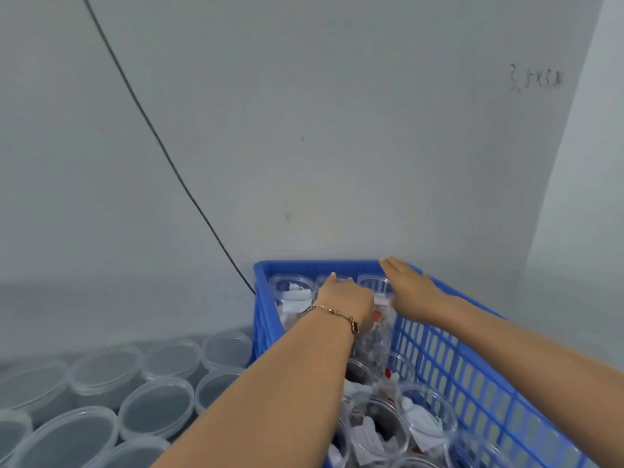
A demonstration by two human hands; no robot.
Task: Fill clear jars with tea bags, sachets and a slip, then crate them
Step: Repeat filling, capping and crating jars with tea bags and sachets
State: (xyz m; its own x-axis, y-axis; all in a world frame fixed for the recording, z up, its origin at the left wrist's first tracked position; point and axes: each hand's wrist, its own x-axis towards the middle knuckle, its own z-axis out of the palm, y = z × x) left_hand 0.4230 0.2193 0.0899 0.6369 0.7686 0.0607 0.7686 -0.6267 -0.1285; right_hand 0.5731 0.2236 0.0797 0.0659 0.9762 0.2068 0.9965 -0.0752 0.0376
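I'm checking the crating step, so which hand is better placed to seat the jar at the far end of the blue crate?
Left. The left hand already grips that jar, while the right hand lies flat at the crate rim.

Left hand (344, 298) grips a jar (334, 282) at the far end of the crate (449, 359); right hand (408, 288), fingers straight, rests on the rim just beside.

Crate (439, 349) sits on the right, its far end against the wall (304, 130). Filled jars (425, 417) stand packed inside it, running from near end to far end. Left of the crate, lidded tubs (155, 407) cluster close together. A cable (162, 146) runs down the wall behind the crate's far left corner.
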